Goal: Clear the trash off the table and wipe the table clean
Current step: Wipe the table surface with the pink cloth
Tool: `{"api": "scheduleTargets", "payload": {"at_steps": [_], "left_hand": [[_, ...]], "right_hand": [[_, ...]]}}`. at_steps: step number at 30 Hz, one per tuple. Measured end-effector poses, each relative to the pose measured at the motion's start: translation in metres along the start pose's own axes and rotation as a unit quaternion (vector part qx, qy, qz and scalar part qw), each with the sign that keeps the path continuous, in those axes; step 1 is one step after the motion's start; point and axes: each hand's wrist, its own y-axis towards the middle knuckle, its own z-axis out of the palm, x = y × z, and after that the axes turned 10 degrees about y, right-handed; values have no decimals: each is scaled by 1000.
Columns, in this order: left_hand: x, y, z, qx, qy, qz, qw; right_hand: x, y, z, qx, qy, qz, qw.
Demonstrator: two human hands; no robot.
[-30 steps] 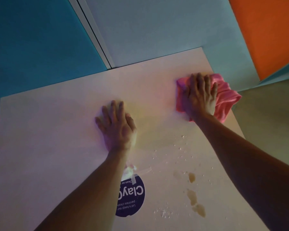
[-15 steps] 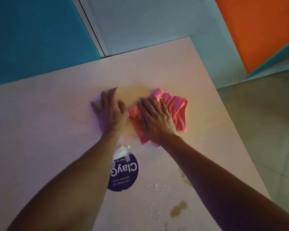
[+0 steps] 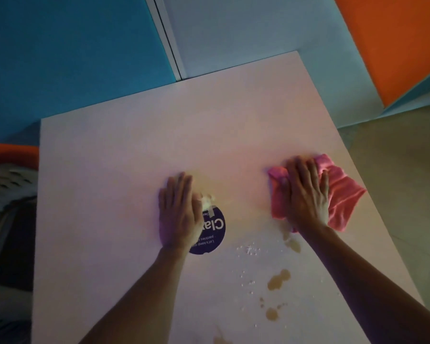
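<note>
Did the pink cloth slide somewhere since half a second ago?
Yes. The pink cloth slid right, away from the round purple sticker, toward the table's right edge.

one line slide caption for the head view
Right hand presses a pink cloth on the white table; brown spills remain.

table [image 3: 109, 184]: pale, matte top — lit pinkish; far edge against the wall, right edge open to the floor.
cloth [image 3: 340, 194]: pink, crumpled and bunched, lying flat by the right edge, about midway along it.
stains [image 3: 278, 279]: tan blotches toward the near right part — one just beside the cloth's near edge.
droplets [image 3: 250, 250]: small pale specks scattered among the stains.
</note>
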Motion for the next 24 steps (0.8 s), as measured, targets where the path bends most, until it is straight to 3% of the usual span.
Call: {"api": "scheduleTargets", "payload": {"at_steps": [5,11,15,20,24], "left_hand": [[0,3,0,30,32,-3,999],[4,4,0,19,33,2,999],[4,4,0,8,16,0,1000],[5,5,0,7,-3,6,1000],[4,1,1,-12,-24,12,1000]], "right_hand": [[52,42,27,0,22,38,999],[117,21,54,38,48,-87,994],[97,-34,44,20,55,-103,993],[46,-89,17,15,10,-58,998],[40,-68,18,3,-3,8,1000]]}}
